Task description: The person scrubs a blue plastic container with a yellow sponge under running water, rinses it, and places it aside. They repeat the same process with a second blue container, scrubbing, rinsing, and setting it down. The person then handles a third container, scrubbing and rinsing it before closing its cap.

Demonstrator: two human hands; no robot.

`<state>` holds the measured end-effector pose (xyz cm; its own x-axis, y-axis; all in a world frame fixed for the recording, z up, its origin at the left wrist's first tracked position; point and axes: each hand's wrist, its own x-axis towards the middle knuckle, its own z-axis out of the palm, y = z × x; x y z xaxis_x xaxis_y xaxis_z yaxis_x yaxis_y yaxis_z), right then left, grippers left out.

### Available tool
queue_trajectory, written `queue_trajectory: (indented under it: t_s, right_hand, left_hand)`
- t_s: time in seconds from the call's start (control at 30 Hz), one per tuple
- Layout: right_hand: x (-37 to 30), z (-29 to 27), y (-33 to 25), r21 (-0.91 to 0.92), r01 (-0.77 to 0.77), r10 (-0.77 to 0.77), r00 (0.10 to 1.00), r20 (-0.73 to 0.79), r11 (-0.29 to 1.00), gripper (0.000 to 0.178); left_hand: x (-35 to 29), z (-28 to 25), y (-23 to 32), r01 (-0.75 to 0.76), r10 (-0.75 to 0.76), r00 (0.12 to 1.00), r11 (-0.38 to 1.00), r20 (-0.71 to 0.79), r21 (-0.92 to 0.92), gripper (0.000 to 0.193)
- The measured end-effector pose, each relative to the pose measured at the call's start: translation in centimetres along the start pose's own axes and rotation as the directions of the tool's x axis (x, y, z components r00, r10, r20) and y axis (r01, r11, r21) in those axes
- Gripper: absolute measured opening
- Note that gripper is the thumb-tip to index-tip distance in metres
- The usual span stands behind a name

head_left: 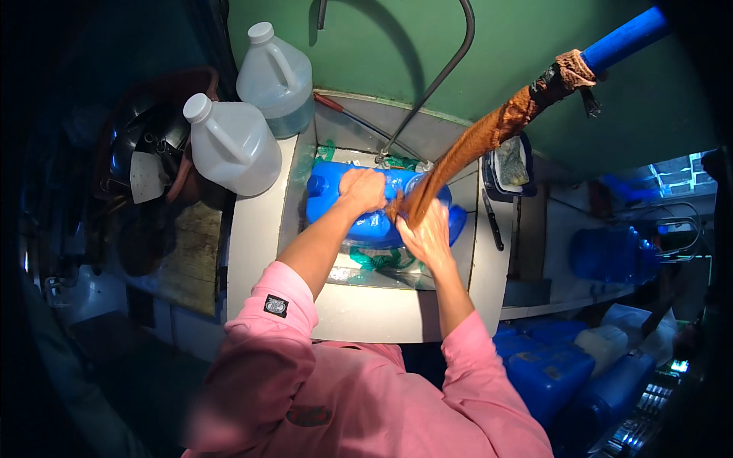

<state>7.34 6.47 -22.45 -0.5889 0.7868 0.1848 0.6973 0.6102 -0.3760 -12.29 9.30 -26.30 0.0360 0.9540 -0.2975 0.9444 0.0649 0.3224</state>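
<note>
A blue plastic jerrycan (328, 200) lies in the tiled sink (347, 276). My left hand (363, 189) is closed on the handle on its top. A long orange-brown cloth sleeve (466, 156) hangs slanting from a blue pipe (626, 38), tied on with a knotted cloth band. My right hand (427, 233) is closed around the sleeve's lower end, beside the jerrycan's right part. That end and my fingertips are partly hidden, so I cannot tell whether the sleeve enters the opening.
Two translucent jugs (238, 153) stand left of the sink. A black-handled knife (493, 221) and a dark tub with a sponge (510, 164) are on the right ledge. A thin metal pipe (427, 95) curves over the back. More blue containers (546, 374) stand lower right.
</note>
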Motion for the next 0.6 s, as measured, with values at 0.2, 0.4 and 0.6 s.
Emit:
queue_trajectory:
  t_s: [0.2, 0.4, 0.6]
  right_hand:
    - [-3.5, -0.5, 4.5, 0.218, -0.666, 0.686, 0.727, -0.028, 0.714, 0.044]
    - [1.0, 0.1, 9.0, 0.220, -0.428, 0.452, 0.890, -0.066, 0.876, 0.028]
    - [0.3, 0.6, 7.8, -0.021, -0.197, 0.186, 0.949, -0.256, 0.980, 0.025]
  left_hand:
    - [-1.0, 0.2, 0.0, -0.078, 0.077, 0.996, 0.997, -0.053, -0.012, 0.031]
    - [-3.3, 1.1, 0.7, -0.056, 0.054, 0.997, 0.998, -0.054, -0.039, 0.027]
    - [-3.0, 1.3, 1.2, -0.027, 0.028, 0.998, 1.000, -0.064, 0.011, 0.020]
